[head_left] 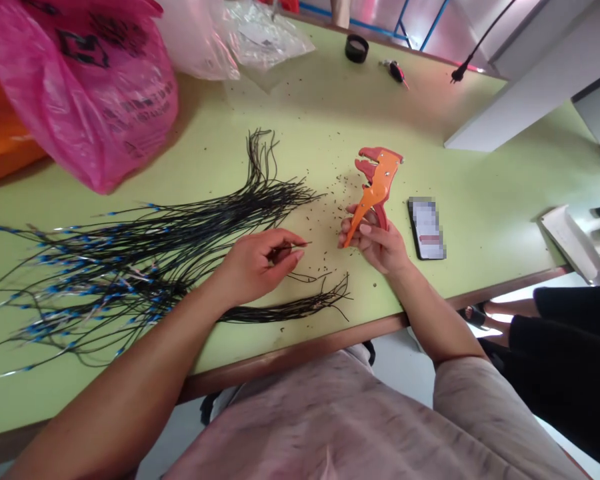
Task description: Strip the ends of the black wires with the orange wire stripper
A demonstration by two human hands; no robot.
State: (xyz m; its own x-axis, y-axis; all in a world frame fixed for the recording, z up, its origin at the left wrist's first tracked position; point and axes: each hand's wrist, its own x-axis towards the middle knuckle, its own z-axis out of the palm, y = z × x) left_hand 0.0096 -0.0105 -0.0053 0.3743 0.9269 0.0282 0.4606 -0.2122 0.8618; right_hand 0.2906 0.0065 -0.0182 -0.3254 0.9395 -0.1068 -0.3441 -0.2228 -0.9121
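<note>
Left hand point(253, 267): closed to a tight pinch, thumb and fingertips together on a single black wire point(293, 247) near its end, with the tip poking out toward the other hand
Right hand point(373, 248): closed around the handles of an orange-and-red wire stripper point(379, 185), fingers curled under, head of the tool pointing away from the person
Between the hands: a small gap, the wire tip near the stripper but not touching it
Wire stripper position: held just above the counter point(460, 200), near the middle of its green top
Main wire bundle point(130, 267): a large fanned-out mass of black wires with blue crimped ends, lying on the counter under and to the left of the left hand
Smaller wire bunch point(293, 310): black wires lying just below the left hand, close to the counter's near edge
Insulation scraps point(333, 200): tiny dark bits scattered across the counter around the hands
Beside the right hand: a phone point(426, 228) lying face up, its screen blurred
Far side of the counter: a black ring-shaped cap point(357, 48), a small red-and-black item point(395, 71) and a black plug on a cord point(457, 75)
Upper left: a pink plastic bag point(90, 87) and a translucent plastic bag point(263, 33)
Past the near edge, at right: another person's legs point(565, 333) in black clothing
</note>
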